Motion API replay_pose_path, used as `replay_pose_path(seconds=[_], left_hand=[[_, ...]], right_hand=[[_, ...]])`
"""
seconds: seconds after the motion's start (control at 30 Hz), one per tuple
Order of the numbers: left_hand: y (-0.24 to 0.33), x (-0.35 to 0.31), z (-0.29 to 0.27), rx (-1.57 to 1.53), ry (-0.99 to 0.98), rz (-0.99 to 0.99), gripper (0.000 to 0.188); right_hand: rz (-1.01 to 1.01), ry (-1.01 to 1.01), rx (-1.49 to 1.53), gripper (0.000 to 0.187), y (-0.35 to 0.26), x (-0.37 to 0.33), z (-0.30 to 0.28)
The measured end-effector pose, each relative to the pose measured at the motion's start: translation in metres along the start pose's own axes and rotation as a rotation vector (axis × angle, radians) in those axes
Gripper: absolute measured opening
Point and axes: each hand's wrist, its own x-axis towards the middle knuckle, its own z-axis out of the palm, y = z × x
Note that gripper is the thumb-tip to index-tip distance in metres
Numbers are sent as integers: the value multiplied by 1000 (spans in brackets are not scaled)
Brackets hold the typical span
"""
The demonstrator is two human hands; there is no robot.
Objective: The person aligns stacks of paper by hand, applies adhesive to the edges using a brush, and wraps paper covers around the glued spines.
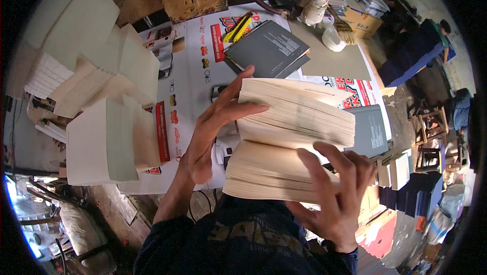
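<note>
A thick book (264, 166) with cream pages lies opened near its middle, held above the table's front edge. No cover shows on it from here. My left hand (210, 123) grips its far left corner, one finger lying across the upper pages and another reaching up behind the edge. At the near right, my right hand (345, 194) has its fingertips on the lower pages, with the thumb under the bottom edge. Beyond the book, a dark grey book cover (271, 47) rests on the table, and a yellow-and-black utility knife (238, 27) touches its left corner.
Stacked coverless book blocks (96, 143) crowd the table's left side. A brush (345, 32) lies over a white tub (333, 39) on grey board (329, 62) at the far right. Another grey cover (370, 130) sits right of the book. A person (444, 31) is in the background.
</note>
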Motion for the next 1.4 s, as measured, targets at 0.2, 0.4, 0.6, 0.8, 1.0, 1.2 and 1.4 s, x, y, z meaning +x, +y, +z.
replay_pose_path(seconds=[0.2, 0.4, 0.6, 0.8, 1.0, 1.2, 1.4], left_hand=[[-27, 7, -51, 340, -322, 737, 73], [-29, 7, -30, 59, -262, 555, 98], [-44, -1, -22, 201, -186, 455, 87], [-33, -1, -16, 281, -150, 585, 91], [-36, 4, 2, -1, -28, 576, 87], [-49, -1, -15, 148, -254, 229, 62], [-59, -6, -13, 102, -258, 246, 53]], right_hand=[[-93, 17, 300, 30, 29, -12, 12], [175, 804, -104, 80, 132, -81, -122], [191, 591, -71, 48, 121, 45, -144], [28, 176, 289, 30, 109, 117, -37], [77, -233, 804, 42, 106, 107, 31], [315, 64, 1299, 74, 148, 14, 75], [429, 249, 1122, 98, 69, -15, 144]])
